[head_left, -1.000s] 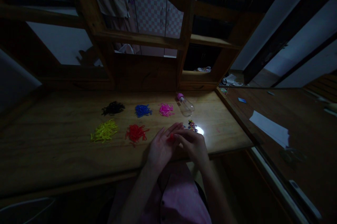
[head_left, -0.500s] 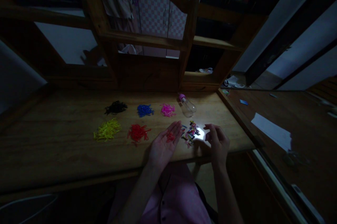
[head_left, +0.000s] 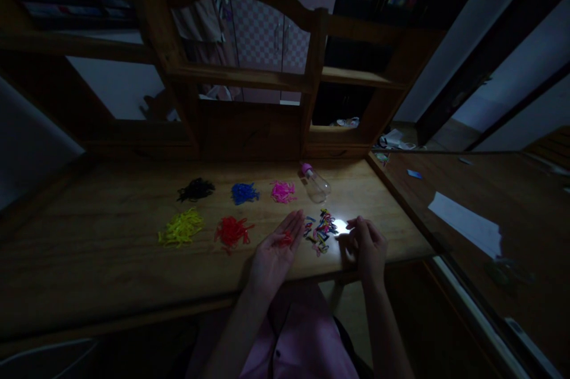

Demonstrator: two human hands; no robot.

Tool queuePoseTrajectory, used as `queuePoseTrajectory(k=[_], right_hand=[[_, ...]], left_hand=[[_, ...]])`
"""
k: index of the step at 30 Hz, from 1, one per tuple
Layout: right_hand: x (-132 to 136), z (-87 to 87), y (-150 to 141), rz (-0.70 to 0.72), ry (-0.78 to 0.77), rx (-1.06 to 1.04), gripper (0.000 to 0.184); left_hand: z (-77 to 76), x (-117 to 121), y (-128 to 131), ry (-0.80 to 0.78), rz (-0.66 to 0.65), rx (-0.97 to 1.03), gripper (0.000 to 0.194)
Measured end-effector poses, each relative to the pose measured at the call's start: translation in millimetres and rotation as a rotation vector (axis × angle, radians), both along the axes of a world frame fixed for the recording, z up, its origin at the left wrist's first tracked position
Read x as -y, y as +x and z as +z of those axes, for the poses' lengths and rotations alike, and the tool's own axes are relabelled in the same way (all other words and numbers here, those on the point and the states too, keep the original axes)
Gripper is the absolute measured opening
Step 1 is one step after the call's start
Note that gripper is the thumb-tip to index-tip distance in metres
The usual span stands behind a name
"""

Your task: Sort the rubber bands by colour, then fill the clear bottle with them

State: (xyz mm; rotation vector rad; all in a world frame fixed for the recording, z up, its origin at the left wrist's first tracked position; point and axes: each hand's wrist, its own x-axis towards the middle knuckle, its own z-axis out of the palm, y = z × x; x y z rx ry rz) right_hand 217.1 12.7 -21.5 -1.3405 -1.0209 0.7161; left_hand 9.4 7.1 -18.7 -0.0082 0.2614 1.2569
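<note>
My left hand (head_left: 272,263) is palm up above the table's front part, with a small clump of red rubber bands (head_left: 285,239) resting in its slightly cupped palm. To its right lies a loose pile of mixed-colour rubber bands (head_left: 321,230). On that pile's right side, my right hand (head_left: 370,243) hovers with thumb and fingertips drawn together; whatever may be between them is too small to make out. Left of my left hand is a pile of red bands (head_left: 232,231), then a yellow pile (head_left: 181,227). Black (head_left: 196,189), blue (head_left: 244,192) and pink (head_left: 282,191) piles form a row behind.
A clear bottle with a purple cap (head_left: 316,184) lies behind the mixed pile. The wooden table (head_left: 111,248) backs onto a shelf unit (head_left: 249,129). On a brown surface to the right are a white paper (head_left: 465,223) and a small blue packet (head_left: 414,174).
My right hand's fingers have drawn closer together and the hand has lowered slightly. My left hand still carries the red rubber bands, palm up. The camera view has tilted a little.
</note>
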Motion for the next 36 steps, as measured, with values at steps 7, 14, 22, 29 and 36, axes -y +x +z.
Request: queuePoseTrajectory(k=[7,14,22,29,36], right_hand=[[2,1.0,5,0.025,-0.002,-0.028,0.035],[2,2.2,4,0.016,-0.041,-0.053,0.037],[1,0.6,4,0.024,-0.01,-0.029,0.037],[2,1.9,5,0.035,-0.022,-0.011,0.039],[2,2.1,3,0.044,-0.025,-0.052,0.037]], left_hand=[[33.6,4,-39,-0.083,0.213,-0.417,0.052],[19.4,-11,-100,-0.013,0.654,-0.704,0.037],[7.1,-9,-96,0.102,0.536,-1.542,0.044],[17.4,-8,-82,0.189,0.602,-1.507,0.04],[16.4,-18,-19,0.632,0.311,-1.8,0.017]])
